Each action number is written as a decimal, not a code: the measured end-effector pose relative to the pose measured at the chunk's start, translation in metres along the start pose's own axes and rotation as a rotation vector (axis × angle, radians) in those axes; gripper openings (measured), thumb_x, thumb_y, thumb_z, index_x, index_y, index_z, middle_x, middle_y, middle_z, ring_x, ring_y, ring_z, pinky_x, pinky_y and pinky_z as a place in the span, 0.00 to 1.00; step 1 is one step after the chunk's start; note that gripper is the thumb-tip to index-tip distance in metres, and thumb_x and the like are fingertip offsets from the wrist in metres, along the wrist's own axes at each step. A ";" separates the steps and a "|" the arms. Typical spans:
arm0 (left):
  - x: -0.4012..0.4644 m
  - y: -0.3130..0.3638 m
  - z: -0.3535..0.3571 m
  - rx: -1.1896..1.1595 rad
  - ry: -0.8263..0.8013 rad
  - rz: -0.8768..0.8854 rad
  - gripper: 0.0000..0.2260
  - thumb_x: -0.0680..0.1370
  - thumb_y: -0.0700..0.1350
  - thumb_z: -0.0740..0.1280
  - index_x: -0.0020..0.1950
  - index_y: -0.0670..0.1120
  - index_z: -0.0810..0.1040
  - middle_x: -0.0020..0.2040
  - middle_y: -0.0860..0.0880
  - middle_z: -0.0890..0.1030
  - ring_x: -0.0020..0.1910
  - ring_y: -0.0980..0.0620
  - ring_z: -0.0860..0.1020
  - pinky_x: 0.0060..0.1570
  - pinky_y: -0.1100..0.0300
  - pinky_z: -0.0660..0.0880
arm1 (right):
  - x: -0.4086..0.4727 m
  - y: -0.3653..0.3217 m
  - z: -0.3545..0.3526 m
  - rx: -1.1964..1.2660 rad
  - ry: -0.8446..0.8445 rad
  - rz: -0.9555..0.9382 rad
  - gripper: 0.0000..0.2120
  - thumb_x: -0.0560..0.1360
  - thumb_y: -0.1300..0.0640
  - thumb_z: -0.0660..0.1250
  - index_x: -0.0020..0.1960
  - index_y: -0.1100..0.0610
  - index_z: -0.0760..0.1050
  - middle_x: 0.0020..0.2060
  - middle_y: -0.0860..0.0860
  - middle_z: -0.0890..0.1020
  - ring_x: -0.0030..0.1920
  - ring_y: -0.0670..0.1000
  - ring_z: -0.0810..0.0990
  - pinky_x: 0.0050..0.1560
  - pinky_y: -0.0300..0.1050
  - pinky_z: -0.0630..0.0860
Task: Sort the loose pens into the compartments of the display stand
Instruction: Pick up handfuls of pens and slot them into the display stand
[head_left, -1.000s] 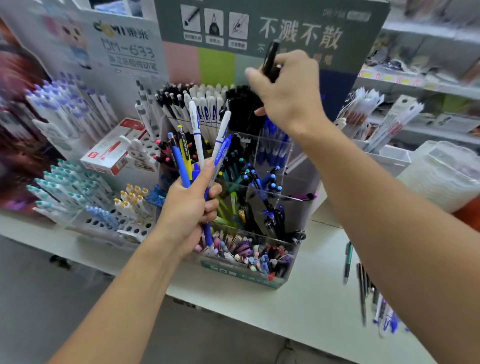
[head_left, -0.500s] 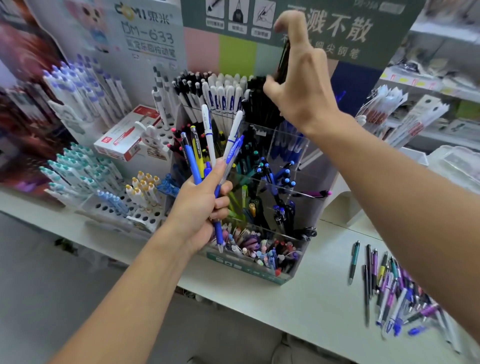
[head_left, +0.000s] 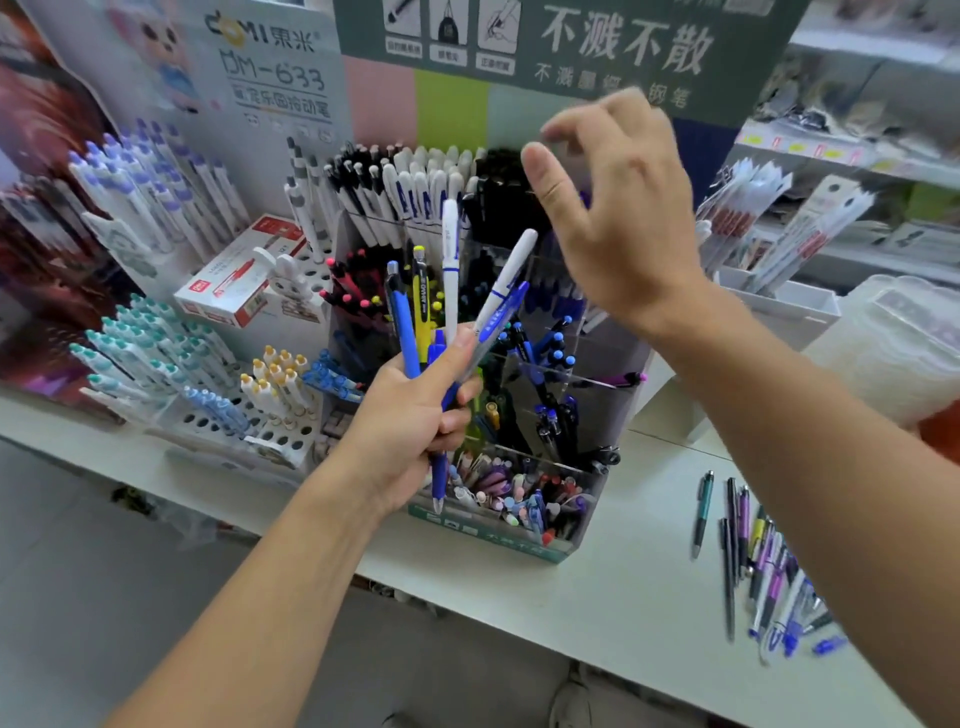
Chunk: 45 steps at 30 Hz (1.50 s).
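My left hand (head_left: 415, 415) is clamped round a fan of loose pens (head_left: 449, 291), held before the clear display stand (head_left: 587, 483). My right hand (head_left: 618, 218) hovers over its back compartments, fingers apart, empty. Pens look light, stiff, smooth; best pinched mid-barrel. More pens (head_left: 763, 566) lie scattered on the white desk (head_left: 597, 597). Shop shelving behind.

A stationery shop: a white counter (head_left: 597, 597) carries a clear tiered display stand (head_left: 587, 499) crammed with pens, racks of capped pens (head_left: 156, 358) at nine o'clock, printed brand boards (head_left: 275, 67) at twelve o'clock (Chinese lettering), stocked shelves (head_left: 857, 161) at two o'clock.
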<state>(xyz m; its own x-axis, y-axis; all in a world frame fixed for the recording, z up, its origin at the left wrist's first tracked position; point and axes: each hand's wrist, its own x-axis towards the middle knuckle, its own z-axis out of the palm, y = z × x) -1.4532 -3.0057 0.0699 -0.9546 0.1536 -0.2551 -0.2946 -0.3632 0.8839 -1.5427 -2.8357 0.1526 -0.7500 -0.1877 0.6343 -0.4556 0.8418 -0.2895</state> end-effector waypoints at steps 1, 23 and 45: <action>0.001 0.000 0.005 0.045 -0.035 0.010 0.09 0.80 0.53 0.67 0.54 0.48 0.77 0.32 0.52 0.69 0.25 0.57 0.60 0.23 0.67 0.57 | -0.004 0.001 -0.012 0.144 -0.044 0.078 0.18 0.82 0.40 0.60 0.49 0.53 0.80 0.43 0.49 0.79 0.44 0.44 0.74 0.45 0.39 0.68; 0.023 -0.022 0.093 0.415 -0.006 0.244 0.04 0.77 0.45 0.73 0.51 0.48 0.81 0.29 0.52 0.75 0.24 0.55 0.66 0.23 0.63 0.64 | -0.047 0.073 -0.092 0.810 -0.388 0.701 0.05 0.79 0.65 0.67 0.45 0.61 0.80 0.35 0.56 0.82 0.30 0.48 0.79 0.30 0.36 0.76; -0.005 -0.021 0.055 -0.202 -0.254 -0.217 0.15 0.82 0.42 0.61 0.68 0.41 0.75 0.37 0.50 0.71 0.29 0.57 0.65 0.26 0.68 0.65 | 0.004 0.072 -0.065 -0.194 -0.391 0.096 0.13 0.75 0.67 0.61 0.52 0.63 0.84 0.47 0.59 0.85 0.48 0.60 0.82 0.51 0.45 0.74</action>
<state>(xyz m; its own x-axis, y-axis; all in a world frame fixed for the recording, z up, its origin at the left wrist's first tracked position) -1.4399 -2.9481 0.0743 -0.8354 0.4605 -0.3003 -0.5155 -0.4666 0.7186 -1.5481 -2.7429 0.1806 -0.9265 -0.2496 0.2817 -0.3043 0.9372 -0.1706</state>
